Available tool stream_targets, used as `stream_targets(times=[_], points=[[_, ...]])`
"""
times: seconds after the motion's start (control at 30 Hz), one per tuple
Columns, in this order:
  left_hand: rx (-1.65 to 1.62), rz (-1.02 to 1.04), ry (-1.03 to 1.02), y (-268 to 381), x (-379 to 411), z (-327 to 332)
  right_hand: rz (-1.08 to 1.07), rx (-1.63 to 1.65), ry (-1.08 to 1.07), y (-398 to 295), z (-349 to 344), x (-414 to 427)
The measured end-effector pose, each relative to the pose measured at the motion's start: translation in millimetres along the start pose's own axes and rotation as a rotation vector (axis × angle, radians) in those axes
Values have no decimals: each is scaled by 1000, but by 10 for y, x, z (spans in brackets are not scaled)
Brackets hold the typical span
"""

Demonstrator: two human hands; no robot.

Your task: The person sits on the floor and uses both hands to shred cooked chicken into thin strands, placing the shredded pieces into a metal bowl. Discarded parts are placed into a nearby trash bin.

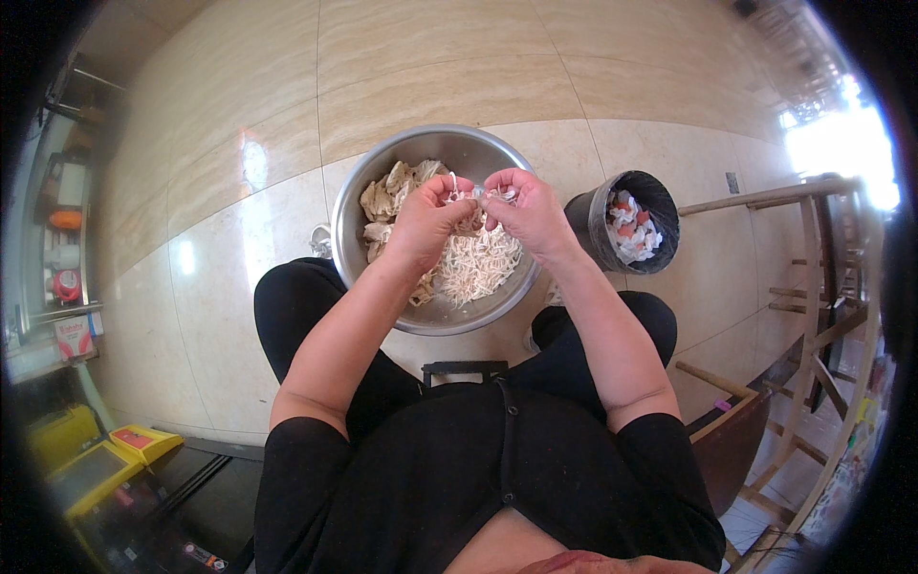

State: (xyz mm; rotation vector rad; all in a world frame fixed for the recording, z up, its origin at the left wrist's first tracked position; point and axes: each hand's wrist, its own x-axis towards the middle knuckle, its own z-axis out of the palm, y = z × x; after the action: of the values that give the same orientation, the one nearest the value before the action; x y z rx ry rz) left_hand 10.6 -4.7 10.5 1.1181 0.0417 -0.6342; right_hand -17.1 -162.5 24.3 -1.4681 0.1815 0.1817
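Observation:
In front of me a wide stainless steel basin (495,316) stands on the floor between my legs. Pale torn chunks (387,190) of food, perhaps mushroom or cooked meat, lie along its left side. Thin shredded strips (477,269) of similar colour are heaped in its lower right part. Over the basin, my left hand (434,219) and my right hand (527,212) almost meet. Each pinches pale strands (477,195) between thumb and fingers, and some ends stick out above. My left hand and forearm hide part of the chunks.
Right of the basin stands a black bin (592,215) with a plastic liner, holding crumpled white and orange-red waste (635,229). A wooden frame (810,287) is at the far right. Yellow boxes (143,445) lie at lower left, near shelves (68,215) with bottles and containers.

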Motion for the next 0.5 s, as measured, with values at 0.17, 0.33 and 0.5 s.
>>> stream_targets(times=[0.17, 0.33, 0.5], points=[[-79, -11, -7, 37, -12, 16, 34, 37, 5, -88, -2, -21], [58, 72, 45, 2, -21, 34, -97, -161, -28, -5, -4, -9], [105, 23, 93, 37, -34, 52, -12, -183, -8, 28, -48, 14]])
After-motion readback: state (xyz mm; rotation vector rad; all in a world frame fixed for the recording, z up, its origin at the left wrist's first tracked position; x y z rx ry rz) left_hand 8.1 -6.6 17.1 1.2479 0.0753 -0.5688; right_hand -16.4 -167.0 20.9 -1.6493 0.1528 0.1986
